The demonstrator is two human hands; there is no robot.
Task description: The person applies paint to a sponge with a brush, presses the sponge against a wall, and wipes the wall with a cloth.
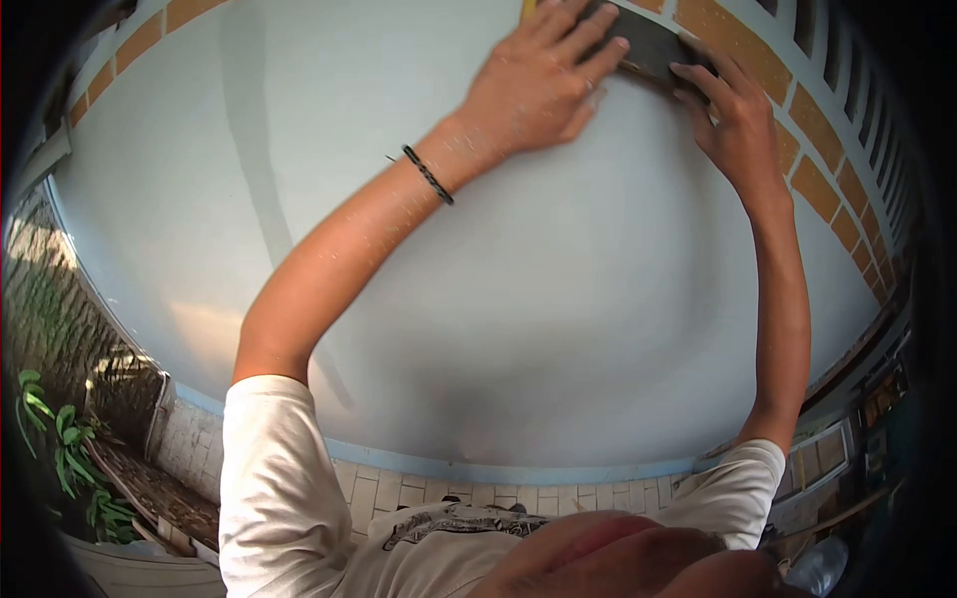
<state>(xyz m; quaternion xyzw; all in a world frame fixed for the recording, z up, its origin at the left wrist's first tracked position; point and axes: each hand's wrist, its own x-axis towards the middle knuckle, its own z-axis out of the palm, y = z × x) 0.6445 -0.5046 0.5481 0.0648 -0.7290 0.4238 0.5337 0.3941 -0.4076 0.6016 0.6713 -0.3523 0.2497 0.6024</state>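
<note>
High on the pale wall (pixel 558 299), a dark grey flat piece (pixel 650 46) with a brownish lower edge lies against the surface. My left hand (pixel 538 80) reaches up to its left end, fingers stretched and spread across it, palm toward the wall. Bent fingers of my right hand (pixel 740 120) grip the piece's right end, thumb side low. White specks dot my left hand and forearm, and a dark braided bracelet (pixel 429 175) circles that wrist. A bit of yellow (pixel 528 10) shows beside the left fingers at the top edge.
Orange brick-pattern blocks (pixel 817 125) with white joints border the wall's upper part, beside dark slatted openings (pixel 832 55). Below runs a light blue base strip (pixel 478 472) above pale paving (pixel 384 490). Green plants (pixel 70 448) and a log (pixel 150 478) lie at lower left.
</note>
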